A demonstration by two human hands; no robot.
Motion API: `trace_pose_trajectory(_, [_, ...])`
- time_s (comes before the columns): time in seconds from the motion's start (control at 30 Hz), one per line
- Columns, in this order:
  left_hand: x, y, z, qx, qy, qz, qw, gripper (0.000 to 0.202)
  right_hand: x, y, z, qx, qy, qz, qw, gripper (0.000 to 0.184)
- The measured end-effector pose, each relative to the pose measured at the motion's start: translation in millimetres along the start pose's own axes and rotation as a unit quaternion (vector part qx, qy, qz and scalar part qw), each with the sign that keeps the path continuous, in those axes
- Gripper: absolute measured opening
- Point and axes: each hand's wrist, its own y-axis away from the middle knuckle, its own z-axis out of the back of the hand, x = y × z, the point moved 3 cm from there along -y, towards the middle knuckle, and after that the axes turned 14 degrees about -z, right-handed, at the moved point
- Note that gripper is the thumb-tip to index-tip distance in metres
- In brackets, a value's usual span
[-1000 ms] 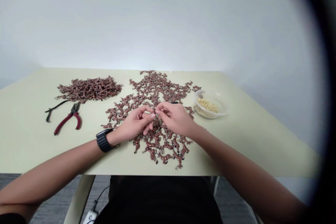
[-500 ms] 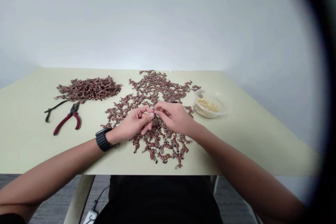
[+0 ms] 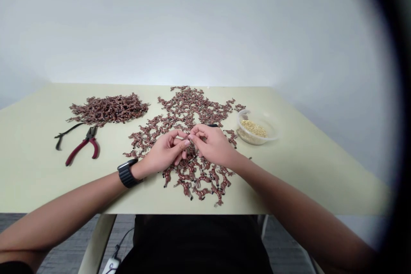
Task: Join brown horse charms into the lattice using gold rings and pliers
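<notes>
A black watch [image 3: 127,173] is seen nearest, strapped to the left arm [image 3: 73,203] above the near part of the table [image 3: 32,180]. The left hand [image 3: 165,152] and right hand [image 3: 213,145] are brought together above a spread of small brown figures [image 3: 205,180]. A narrow grip is formed by each hand, with the fingertips [image 3: 185,143] pinched inward and almost meeting at the centre. Whatever may be held there is too small to be made out. Fine finger work appears to be the step in hand, and steady, precise fingertip control seems to be called for by the next move. The figures lie directly beneath and around the grip, and the spread extends toward the far edge. To the left, red-handled pliers [image 3: 84,147] lie beside a thin black strip [image 3: 66,135], with a heap of similar figures [image 3: 109,110] beyond. To the right, a clear plastic bowl [image 3: 239,120] holding pale yellow grains [image 3: 253,128] is set just beyond the spread.
</notes>
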Motion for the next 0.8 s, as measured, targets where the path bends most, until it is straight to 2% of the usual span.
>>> trace_pose_trajectory(0.17, [5.4,1.1,0.9,-0.013,-0.051,-0.009,0.999,0.035,-1.9,0.0,-2.0,0.031,-0.075,-0.054,0.995,0.020])
trace_pose_trajectory(0.3, [0.9,2.3,3.1,-0.004,-0.182,-0.057,0.982,0.031,-7.6,-3.2,-6.8,0.083,-0.163,-0.115,0.976,0.022])
trace_pose_trajectory(0.37, [-3.4,2.8,4.5,0.012,-0.267,-0.088,0.959,0.027,-10.4,-5.3,-8.9,0.114,-0.217,-0.140,0.959,0.022])
trace_pose_trajectory(0.47, [-7.5,3.2,6.4,0.033,-0.353,-0.120,0.927,0.026,-12.4,-7.4,-10.8,0.171,-0.313,-0.169,0.919,0.028])
trace_pose_trajectory(0.57, [-7.0,2.8,7.4,0.028,-0.348,-0.122,0.929,0.028,-12.4,-8.5,-11.8,0.211,-0.366,-0.185,0.887,0.035])
trace_pose_trajectory(0.6, [-5.8,2.3,7.4,0.021,-0.321,-0.113,0.940,0.029,-12.6,-8.9,-11.7,0.216,-0.365,-0.187,0.886,0.036])
trace_pose_trajectory(0.67, [-2.5,1.2,7.0,0.000,-0.236,-0.084,0.968,0.032,-13.9,-10.6,-9.4,0.199,-0.335,-0.182,0.903,0.035])
trace_pose_trajectory(0.73, [0.4,0.0,6.3,-0.021,-0.147,-0.053,0.987,0.034,-16.3,-13.0,-2.2,0.149,-0.280,-0.162,0.934,0.033])
trace_pose_trajectory(0.8, [1.8,-1.2,5.8,-0.033,-0.093,-0.035,0.994,0.035,-19.2,-15.5,10.6,0.070,-0.208,-0.131,0.967,0.030])
